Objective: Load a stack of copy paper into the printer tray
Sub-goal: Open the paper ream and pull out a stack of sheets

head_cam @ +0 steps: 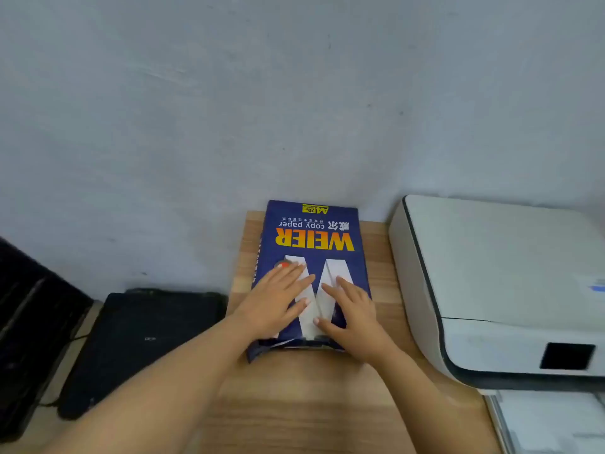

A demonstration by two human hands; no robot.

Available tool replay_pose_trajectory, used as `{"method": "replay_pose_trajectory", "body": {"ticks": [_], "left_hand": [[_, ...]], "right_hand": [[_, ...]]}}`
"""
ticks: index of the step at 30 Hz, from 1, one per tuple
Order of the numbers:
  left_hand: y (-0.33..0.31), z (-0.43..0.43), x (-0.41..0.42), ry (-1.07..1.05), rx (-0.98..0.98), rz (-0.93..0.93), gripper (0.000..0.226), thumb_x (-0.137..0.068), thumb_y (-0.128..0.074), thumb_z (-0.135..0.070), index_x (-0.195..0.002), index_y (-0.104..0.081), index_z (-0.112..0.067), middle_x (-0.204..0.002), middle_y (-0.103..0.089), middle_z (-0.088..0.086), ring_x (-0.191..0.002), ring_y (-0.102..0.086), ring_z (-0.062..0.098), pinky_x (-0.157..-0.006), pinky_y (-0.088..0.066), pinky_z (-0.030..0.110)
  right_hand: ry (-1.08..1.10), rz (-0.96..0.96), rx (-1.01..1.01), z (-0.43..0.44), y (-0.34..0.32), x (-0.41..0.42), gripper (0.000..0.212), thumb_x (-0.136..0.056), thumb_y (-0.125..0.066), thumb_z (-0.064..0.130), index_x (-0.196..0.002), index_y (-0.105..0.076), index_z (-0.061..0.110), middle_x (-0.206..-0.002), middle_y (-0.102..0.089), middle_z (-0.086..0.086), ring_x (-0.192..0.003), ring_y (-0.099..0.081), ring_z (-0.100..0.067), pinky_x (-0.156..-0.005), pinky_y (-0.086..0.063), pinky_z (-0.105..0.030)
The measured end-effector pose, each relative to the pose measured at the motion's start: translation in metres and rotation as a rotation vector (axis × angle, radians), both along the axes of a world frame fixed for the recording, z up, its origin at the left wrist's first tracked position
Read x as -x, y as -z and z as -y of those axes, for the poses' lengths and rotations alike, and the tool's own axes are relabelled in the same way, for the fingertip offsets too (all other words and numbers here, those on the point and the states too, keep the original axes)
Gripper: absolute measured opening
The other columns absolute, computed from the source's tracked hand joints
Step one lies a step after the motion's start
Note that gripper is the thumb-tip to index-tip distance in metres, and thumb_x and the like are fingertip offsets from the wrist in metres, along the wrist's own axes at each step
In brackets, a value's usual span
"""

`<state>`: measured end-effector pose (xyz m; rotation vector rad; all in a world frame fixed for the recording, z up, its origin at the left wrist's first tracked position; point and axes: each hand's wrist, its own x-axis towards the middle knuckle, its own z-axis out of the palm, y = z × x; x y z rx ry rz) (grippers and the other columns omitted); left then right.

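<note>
- A wooden counter (294, 404) with a light, striped grain fills the lower middle of the view; its far edge meets a plain pale grey wall (229, 93) that takes up the whole upper half.
- The wall shows a few small dark specks and faint scuffs, nothing hung on it.
- The ream of copy paper (311, 244) lies flat on the counter, its far end touching or just short of the wall. Its wrapper is dark blue with yellow "WEIER" lettering and a large white W, printed upside down from this viewpoint.
- The near end of the wrapper looks torn open, with loose flaps and a white edge showing beneath.
- The left hand (278, 303) rests palm down on the near left part of the ream, fingers spread flat across the wrapper.
- The right hand (350, 312) rests palm down on the near right part, fingers likewise extended and slightly apart, thumb towards the middle. Neither hand is pinching anything; both press on top.
- The white printer (497, 283) stands on the counter just right of the ream, with a dark trim line along its lid and a small dark panel on its front.
- Below the printer's front, at the lower right corner, a pale tray (550, 424) juts out; whether it holds sheets I cannot tell.
- Left of the counter, lower down, sits a black flat-topped device (140, 339) with a cable beside it, and a dark object (23, 322) at the far left edge, too dim to identify.
</note>
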<state>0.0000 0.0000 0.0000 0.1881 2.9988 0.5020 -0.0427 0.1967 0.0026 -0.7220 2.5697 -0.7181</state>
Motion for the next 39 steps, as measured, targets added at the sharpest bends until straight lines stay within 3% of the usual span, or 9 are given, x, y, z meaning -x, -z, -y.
{"method": "replay_pose_trajectory", "body": {"ticks": [3,6,14,23,29,33,39], "left_hand": [[0.018,0.011,0.006,0.064,0.061,-0.074,0.054,-0.096,-0.018,-0.043,-0.148,-0.018,-0.028,-0.158,-0.015,0.0,-0.146,-0.006,0.015,-0.115,0.011,0.024],[0.034,0.014,0.006,0.063,0.086,-0.159,0.048,-0.098,-0.03,-0.034,-0.145,-0.029,-0.024,-0.152,-0.033,0.002,-0.142,-0.024,0.016,-0.115,0.005,0.024],[0.044,0.017,0.009,0.088,-0.003,-0.144,0.051,-0.097,-0.024,-0.035,-0.147,-0.024,-0.026,-0.156,-0.022,0.0,-0.145,-0.013,0.015,-0.117,-0.001,0.03],[0.045,0.018,0.009,0.081,-0.04,-0.153,0.053,-0.096,-0.016,-0.04,-0.148,-0.018,-0.031,-0.158,-0.014,-0.006,-0.145,-0.004,0.009,-0.118,0.002,0.028],[0.044,0.018,0.008,0.067,-0.062,-0.163,0.05,-0.098,-0.025,-0.037,-0.147,-0.02,-0.031,-0.158,-0.015,-0.007,-0.145,-0.004,0.007,-0.115,0.008,0.022],[0.044,0.018,0.008,0.069,-0.057,-0.156,0.051,-0.097,-0.023,-0.038,-0.147,-0.02,-0.03,-0.158,-0.016,-0.006,-0.145,-0.006,0.009,-0.115,0.006,0.025],[0.045,0.017,0.009,0.053,-0.053,-0.15,0.052,-0.096,-0.022,-0.041,-0.147,-0.018,-0.032,-0.158,-0.014,-0.007,-0.145,-0.003,0.008,-0.112,0.01,0.022]], "right_hand": [[0.03,0.016,0.052,0.008,0.012,0.002,0.062,-0.082,-0.057,0.056,-0.138,-0.032,0.046,-0.158,-0.011,0.013,-0.144,-0.001,-0.014,-0.116,-0.008,-0.037],[0.089,-0.011,0.145,0.009,0.022,-0.001,0.053,-0.08,-0.061,0.056,-0.129,-0.041,0.052,-0.156,-0.015,0.017,-0.142,-0.004,-0.008,-0.113,-0.009,-0.029],[0.164,0.022,0.26,0.009,0.022,0.001,0.035,-0.078,-0.072,0.037,-0.111,-0.064,0.04,-0.149,-0.031,0.018,-0.139,-0.014,-0.002,-0.111,-0.018,-0.027],[0.254,0.046,0.273,0.01,0.023,-0.001,0.026,-0.072,-0.078,0.033,-0.093,-0.064,0.031,-0.148,-0.032,0.017,-0.14,-0.018,-0.006,-0.112,-0.024,-0.031],[0.269,0.058,0.275,0.012,0.021,-0.001,0.029,-0.072,-0.078,0.032,-0.095,-0.061,0.03,-0.147,-0.032,0.017,-0.14,-0.019,-0.006,-0.112,-0.024,-0.032],[0.267,0.03,0.266,0.012,0.02,-0.001,0.042,-0.071,-0.078,0.034,-0.109,-0.06,0.03,-0.148,-0.034,0.015,-0.138,-0.023,-0.006,-0.11,-0.027,-0.03],[0.27,0.056,0.266,0.014,0.018,-0.001,0.031,-0.073,-0.078,0.03,-0.102,-0.067,0.031,-0.147,-0.034,0.016,-0.139,-0.02,-0.007,-0.11,-0.024,-0.029]]}}
